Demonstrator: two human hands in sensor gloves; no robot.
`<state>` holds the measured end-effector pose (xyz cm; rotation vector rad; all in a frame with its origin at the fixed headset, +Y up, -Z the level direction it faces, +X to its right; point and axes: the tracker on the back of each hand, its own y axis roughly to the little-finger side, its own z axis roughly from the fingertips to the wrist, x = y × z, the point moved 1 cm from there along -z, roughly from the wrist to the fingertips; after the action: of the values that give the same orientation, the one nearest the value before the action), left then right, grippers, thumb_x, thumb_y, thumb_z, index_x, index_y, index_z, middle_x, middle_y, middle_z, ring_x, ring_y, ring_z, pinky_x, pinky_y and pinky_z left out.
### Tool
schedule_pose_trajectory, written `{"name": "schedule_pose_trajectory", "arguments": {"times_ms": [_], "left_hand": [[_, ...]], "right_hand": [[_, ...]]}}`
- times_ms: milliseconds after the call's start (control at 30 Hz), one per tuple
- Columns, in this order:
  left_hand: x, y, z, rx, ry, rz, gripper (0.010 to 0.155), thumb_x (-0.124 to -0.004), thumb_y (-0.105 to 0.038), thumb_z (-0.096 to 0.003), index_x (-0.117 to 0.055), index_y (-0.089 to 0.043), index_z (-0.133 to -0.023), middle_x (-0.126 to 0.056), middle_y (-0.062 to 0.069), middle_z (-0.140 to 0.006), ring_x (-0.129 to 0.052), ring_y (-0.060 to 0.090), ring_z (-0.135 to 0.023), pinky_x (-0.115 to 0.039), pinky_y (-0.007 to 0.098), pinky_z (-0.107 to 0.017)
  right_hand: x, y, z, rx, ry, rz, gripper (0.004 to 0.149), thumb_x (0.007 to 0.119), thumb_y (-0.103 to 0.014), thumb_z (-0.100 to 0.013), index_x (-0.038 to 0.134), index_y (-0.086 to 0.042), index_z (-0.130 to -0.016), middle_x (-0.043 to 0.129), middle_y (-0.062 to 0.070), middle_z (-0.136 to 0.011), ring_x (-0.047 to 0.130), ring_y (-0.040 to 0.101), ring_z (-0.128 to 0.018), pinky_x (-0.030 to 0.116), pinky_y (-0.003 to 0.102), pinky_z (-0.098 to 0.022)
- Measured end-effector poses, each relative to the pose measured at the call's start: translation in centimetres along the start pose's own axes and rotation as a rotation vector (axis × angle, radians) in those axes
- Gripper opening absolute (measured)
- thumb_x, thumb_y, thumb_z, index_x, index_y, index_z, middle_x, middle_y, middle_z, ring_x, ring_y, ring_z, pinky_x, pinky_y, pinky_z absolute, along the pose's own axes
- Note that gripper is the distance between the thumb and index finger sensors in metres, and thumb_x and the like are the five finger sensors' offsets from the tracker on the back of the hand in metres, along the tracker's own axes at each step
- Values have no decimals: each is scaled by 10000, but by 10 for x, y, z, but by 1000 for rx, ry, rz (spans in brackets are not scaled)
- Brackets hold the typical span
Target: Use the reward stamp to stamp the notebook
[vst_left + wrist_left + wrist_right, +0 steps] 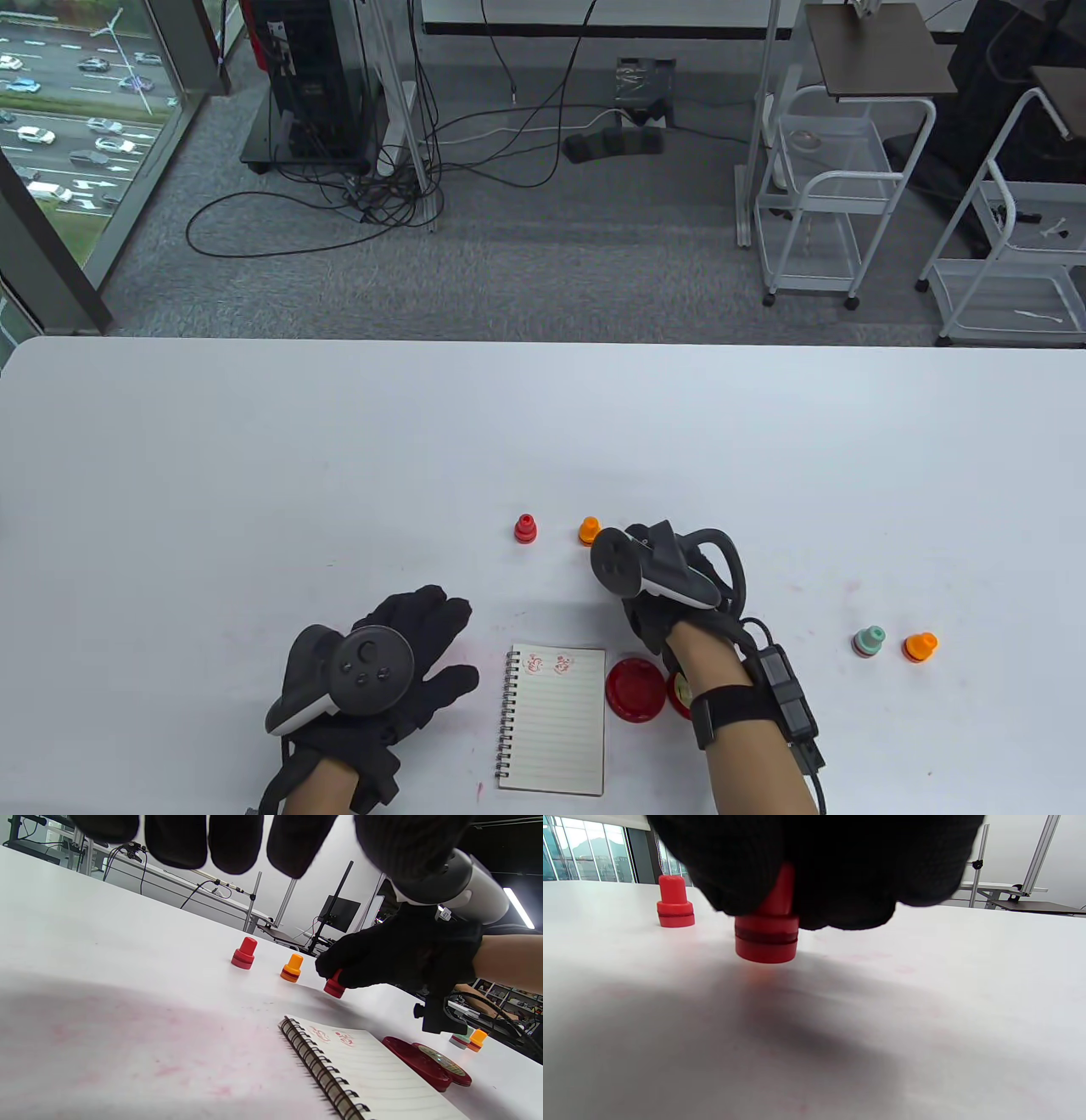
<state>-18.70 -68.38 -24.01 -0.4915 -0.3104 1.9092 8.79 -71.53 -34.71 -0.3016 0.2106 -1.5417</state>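
Red stamp [766, 938] pinched by its neck in right hand [407, 950], base a little above table [254, 441], shadow beneath it. Sits beyond notebook [553, 720], near its far right corner, not over the page. Hidden under the tracker in the table view.

Left hand [399, 662] spread, fingers [235, 844] apart, holding nothing, palm down just left of notebook; whether touching the table, cannot tell.

Spiral notebook lying open and flat, binding on its left edge, lined page up. Two red stamp marks [547, 664] side by side at the page's far edge.

Red ink pad [636, 689] just right of notebook, round, lid [445, 1069] beside it and partly under the right wrist.

Second red stamp [525, 529] upright farther back, orange stamp [589, 531] to its right, close to the right hand's tracker. Well apart to the right: green stamp [869, 642] and another orange stamp [920, 647], side by side, upright.

Faint pink smears on the white tabletop, left of notebook and out toward the right pair.
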Motion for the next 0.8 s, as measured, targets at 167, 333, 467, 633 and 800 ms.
{"name": "schedule_pose_trajectory", "arguments": {"times_ms": [167,333,467,633,800], "left_hand": [[-5,0,-2,0,23,7,790,-697,-601,-478,-607,-185,-1143,-557,206,-1194,-633,502,-1036,-599,673,-715],[-8,-2,-3,-3,46,-9,789,-697,-601,-478,-610,-183,-1141,-563,196,-1193,-637,500,-1035,-601,672,-714],[-6,-4,-1,-11,26,-3,786,-698,-598,-478,-612,-182,-1140,-570,206,-1188,-644,497,-1032,-605,670,-713],[-13,-9,-1,-30,31,-26,780,-700,-593,-478,-619,-180,-1134,-587,200,-1179,-660,489,-1025,-616,662,-709],[-20,-18,-2,-72,30,-9,783,-704,-590,-477,-608,-180,-1137,-598,202,-1173,-672,482,-1020,-625,655,-708]], "right_hand": [[-14,7,19,4,54,-47,484,842,-297,-408,794,-240,-886,901,79,-863,951,285,-637,855,426,-471],[-29,14,49,17,105,-129,478,841,-295,-410,798,-237,-883,901,81,-866,949,291,-639,852,435,-476],[-36,14,73,8,143,-184,475,844,-290,-410,803,-236,-880,902,83,-865,952,290,-636,854,434,-476],[-41,12,97,8,191,-264,473,844,-291,-411,807,-235,-878,907,84,-860,954,288,-631,854,435,-477],[-37,5,114,-4,222,-393,469,845,-295,-410,812,-228,-874,915,86,-846,957,288,-621,853,439,-476]]}}
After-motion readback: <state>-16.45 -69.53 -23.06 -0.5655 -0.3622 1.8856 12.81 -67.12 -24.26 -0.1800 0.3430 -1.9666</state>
